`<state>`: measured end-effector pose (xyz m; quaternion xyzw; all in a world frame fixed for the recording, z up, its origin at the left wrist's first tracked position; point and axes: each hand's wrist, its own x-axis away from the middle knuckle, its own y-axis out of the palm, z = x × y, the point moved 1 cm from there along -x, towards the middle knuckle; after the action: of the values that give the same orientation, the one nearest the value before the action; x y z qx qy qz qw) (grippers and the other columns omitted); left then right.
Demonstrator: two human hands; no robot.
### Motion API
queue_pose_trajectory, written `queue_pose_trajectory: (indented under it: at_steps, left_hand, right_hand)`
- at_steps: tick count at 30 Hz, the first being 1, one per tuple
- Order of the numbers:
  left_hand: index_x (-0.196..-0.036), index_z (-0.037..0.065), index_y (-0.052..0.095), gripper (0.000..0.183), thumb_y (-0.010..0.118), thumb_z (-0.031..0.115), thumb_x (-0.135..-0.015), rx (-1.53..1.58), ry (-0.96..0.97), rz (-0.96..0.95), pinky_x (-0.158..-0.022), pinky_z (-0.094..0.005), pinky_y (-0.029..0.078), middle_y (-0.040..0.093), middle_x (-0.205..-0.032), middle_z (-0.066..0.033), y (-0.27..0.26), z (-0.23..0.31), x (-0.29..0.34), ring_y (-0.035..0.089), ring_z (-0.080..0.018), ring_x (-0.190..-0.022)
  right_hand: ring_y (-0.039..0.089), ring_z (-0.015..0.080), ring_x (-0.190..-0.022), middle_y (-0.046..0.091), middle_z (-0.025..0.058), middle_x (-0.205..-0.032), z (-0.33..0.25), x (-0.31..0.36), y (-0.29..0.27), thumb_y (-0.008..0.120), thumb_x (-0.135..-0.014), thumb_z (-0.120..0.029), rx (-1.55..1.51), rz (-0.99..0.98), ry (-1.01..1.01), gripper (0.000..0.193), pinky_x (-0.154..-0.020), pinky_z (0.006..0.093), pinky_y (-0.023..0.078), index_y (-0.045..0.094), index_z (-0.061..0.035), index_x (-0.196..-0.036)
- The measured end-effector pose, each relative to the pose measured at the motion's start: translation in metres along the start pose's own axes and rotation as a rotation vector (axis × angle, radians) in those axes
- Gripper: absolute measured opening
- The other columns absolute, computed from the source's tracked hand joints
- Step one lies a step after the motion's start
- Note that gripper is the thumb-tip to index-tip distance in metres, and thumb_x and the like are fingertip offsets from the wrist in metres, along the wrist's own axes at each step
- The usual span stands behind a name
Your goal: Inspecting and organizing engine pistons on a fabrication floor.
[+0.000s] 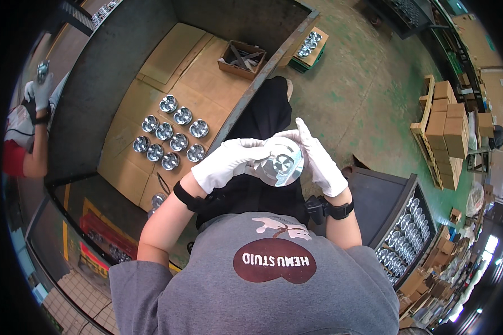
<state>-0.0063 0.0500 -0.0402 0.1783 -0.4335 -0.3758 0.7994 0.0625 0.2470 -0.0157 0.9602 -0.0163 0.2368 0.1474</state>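
Head view: one bright metal piston [282,170] is up between the two gloved hands, in front of the waist over dark trousers [237,192], round face toward the camera. Just left and beyond, a dark steel bin [123,61] with a cardboard liner [207,72]; ten similar pistons [164,131] sit there in a loose cluster. Main risk, in my judgement, is a slip: smooth metal against cloth gloves, and if the left pinch eased before the right had proper hold, the piece could drop and dent. Second risk: the bin's steel rim [285,47] is near, so a careless swing left might knock and mark the edge. Crowding the cluster could also make neighbours clink and scratch. Pose: left hand [223,163] comes in from lower left, wrist fairly straight, thumb and fingers clamped on the piston's left edge. Right hand [321,162] lies along the opposite side, one digit pointing up and away, others reaching behind the far edge; touching, but whether gripping or only steadying, cannot tell. Elbows bent, forearms angled inward, a black band [189,196] around the left wrist.
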Motion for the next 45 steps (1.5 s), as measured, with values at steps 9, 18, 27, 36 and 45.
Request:
queue_pose_trajectory:
  at_steps: [9, 18, 27, 36, 45]
  left_hand:
    - [-0.12, -0.002, 0.056, 0.041, 0.067, 0.02, -0.087, 0.014, 0.018, -0.009, -0.085, -0.0302, 0.052, 0.064, -0.109, -0.0071, -0.003, 0.003, 0.001, 0.064, -0.0146, -0.096]
    - [-0.119, -0.002, 0.057, 0.041, 0.068, 0.021, -0.087, -0.026, 0.011, 0.006, -0.082, -0.0287, 0.052, 0.065, -0.105, -0.0053, -0.002, 0.005, 0.003, 0.063, -0.013, -0.093]
    - [-0.119, -0.001, 0.057, 0.04, 0.067, 0.023, -0.088, -0.002, 0.019, -0.011, -0.082, -0.032, 0.053, 0.065, -0.105, -0.0059, -0.003, 0.004, 0.002, 0.064, -0.0144, -0.095]
    - [-0.119, -0.002, 0.056, 0.039, 0.065, 0.021, -0.089, 0.041, 0.02, 0.0, -0.085, -0.0342, 0.053, 0.064, -0.108, -0.0073, -0.001, 0.006, 0.002, 0.064, -0.0163, -0.096]
    - [-0.12, -0.001, 0.056, 0.039, 0.065, 0.02, -0.089, -0.033, 0.011, 0.008, -0.087, -0.0301, 0.051, 0.065, -0.109, -0.0072, -0.005, 0.007, 0.0, 0.064, -0.015, -0.097]
  right_hand:
    - [0.06, 0.0115, -0.091, 0.066, 0.0069, -0.102, 0.005, -0.005, -0.004, 0.041, -0.099, -0.05, -0.024, 0.029, 0.107, 0.057, -0.082, 0.0256, 0.047, 0.062, 0.0, -0.114]
    - [0.059, 0.0114, -0.094, 0.065, 0.007, -0.106, 0.003, -0.001, 0.001, 0.041, -0.099, -0.049, -0.08, -0.011, 0.102, 0.055, -0.085, 0.0254, 0.046, 0.061, -0.0009, -0.116]
    - [0.059, 0.012, -0.098, 0.064, 0.0056, -0.109, 0.016, -0.002, -0.006, 0.041, -0.099, -0.05, -0.074, 0.0, 0.086, 0.055, -0.088, 0.0274, 0.046, 0.059, -0.0035, -0.121]
    - [0.061, 0.0147, -0.099, 0.063, 0.0069, -0.113, 0.014, -0.004, -0.01, 0.042, -0.098, -0.05, -0.069, -0.006, 0.095, 0.056, -0.086, 0.0293, 0.049, 0.056, -0.0023, -0.124]
    - [0.06, 0.0116, -0.095, 0.063, 0.0065, -0.11, 0.001, 0.003, 0.0, 0.053, -0.096, -0.041, 0.042, -0.044, 0.009, 0.047, -0.082, 0.0261, 0.049, 0.056, -0.0033, -0.123]
